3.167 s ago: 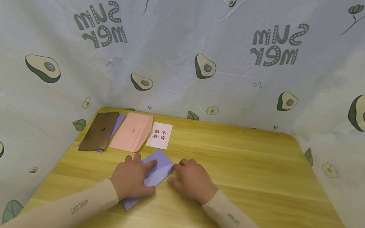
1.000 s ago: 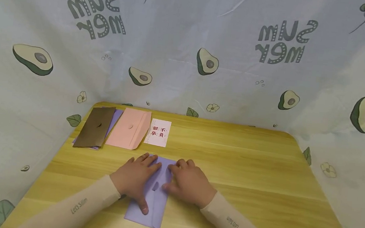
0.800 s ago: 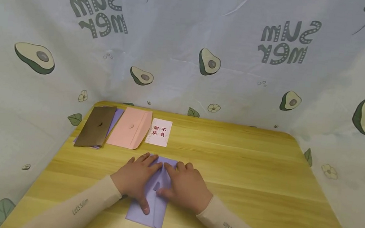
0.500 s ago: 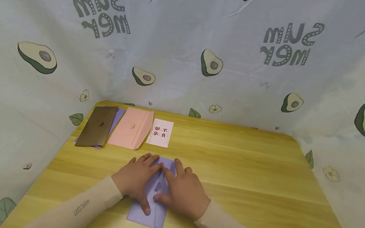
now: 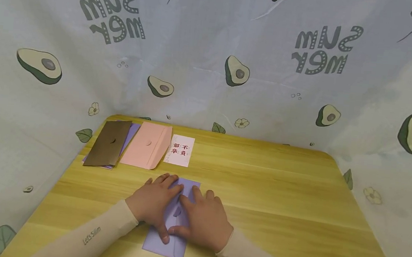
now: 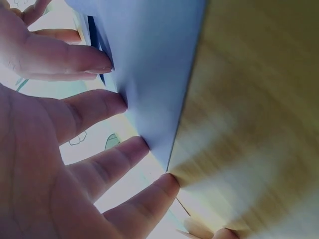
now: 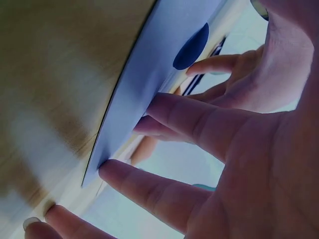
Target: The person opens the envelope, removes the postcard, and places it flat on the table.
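A purple envelope (image 5: 164, 245) lies flat near the table's front, its flap folded over and a half-round notch (image 7: 192, 47) at its middle. My left hand (image 5: 152, 202) presses on its left side, fingers spread and fairly straight, thumb lower down. In the left wrist view its fingertips rest on the paper, the outermost at the edge. My right hand (image 5: 208, 220) lies spread over the right side. In the right wrist view two fingertips touch the envelope, while the outer fingers reach the table beyond its edge. Both thumbs come close together below the notch.
At the table's back left, a brown envelope (image 5: 107, 144) lies over purple ones (image 5: 132, 132). Beside it are a pink envelope (image 5: 145, 145) and a white card (image 5: 180, 150) with red characters. A printed curtain (image 5: 199, 42) surrounds the wooden table (image 5: 278, 184).
The purple envelope has turned from slanted to nearly straight. My right hand has moved from its right edge onto the flap, then slid down toward me. The left hand now presses with spread fingers.
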Motion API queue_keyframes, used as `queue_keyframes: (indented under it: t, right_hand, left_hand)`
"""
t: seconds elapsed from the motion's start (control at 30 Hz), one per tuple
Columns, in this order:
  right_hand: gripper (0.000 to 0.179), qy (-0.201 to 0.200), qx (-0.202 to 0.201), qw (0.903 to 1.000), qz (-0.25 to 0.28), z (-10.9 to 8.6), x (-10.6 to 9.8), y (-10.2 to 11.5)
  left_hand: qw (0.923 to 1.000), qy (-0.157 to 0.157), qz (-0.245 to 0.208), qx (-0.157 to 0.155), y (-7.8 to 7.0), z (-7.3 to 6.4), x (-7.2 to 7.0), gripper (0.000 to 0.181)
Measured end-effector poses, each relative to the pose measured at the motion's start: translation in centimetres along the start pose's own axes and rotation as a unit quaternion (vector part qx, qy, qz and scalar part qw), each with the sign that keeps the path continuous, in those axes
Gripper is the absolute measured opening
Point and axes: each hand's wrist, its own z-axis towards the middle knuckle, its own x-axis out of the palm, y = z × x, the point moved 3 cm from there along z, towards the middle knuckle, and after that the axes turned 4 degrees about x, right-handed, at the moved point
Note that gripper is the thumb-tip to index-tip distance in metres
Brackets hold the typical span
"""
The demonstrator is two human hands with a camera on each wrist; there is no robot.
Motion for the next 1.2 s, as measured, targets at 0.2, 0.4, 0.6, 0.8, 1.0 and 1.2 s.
queue_keyframes:
  t: [0.2, 0.4, 0.6, 0.8, 1.0, 1.2]
  right_hand:
    - [0.091, 0.004, 0.003, 1.0, -0.005, 0.0, 0.16, 0.0]
    - [0.091, 0.006, 0.006, 0.9999, -0.009, -0.07, 0.25, 0.02]
    - [0.091, -0.003, 0.008, 0.9999, -0.009, -0.16, 0.17, 0.01]
    - [0.091, -0.005, 0.009, 0.9999, -0.009, -0.18, 0.27, -0.11]
    - [0.091, -0.005, 0.009, 0.9999, -0.011, -0.15, 0.15, -0.17]
    - [0.09, -0.002, 0.009, 0.9999, -0.009, -0.12, 0.12, -0.17]
  left_hand:
    - [1.0, 0.002, -0.003, -0.002, -0.22, 0.01, -0.07, 0.146]
    - [1.0, 0.004, 0.001, -0.003, -0.31, 0.03, -0.08, 0.147]
    - [1.0, 0.008, 0.002, -0.003, -0.28, 0.12, 0.05, 0.148]
    - [0.9999, 0.01, 0.006, -0.004, -0.29, 0.16, 0.09, 0.148]
    - [0.9999, 0.011, 0.005, -0.004, -0.32, 0.11, 0.04, 0.148]
    - [0.9999, 0.011, 0.002, -0.004, -0.27, 0.05, 0.05, 0.148]
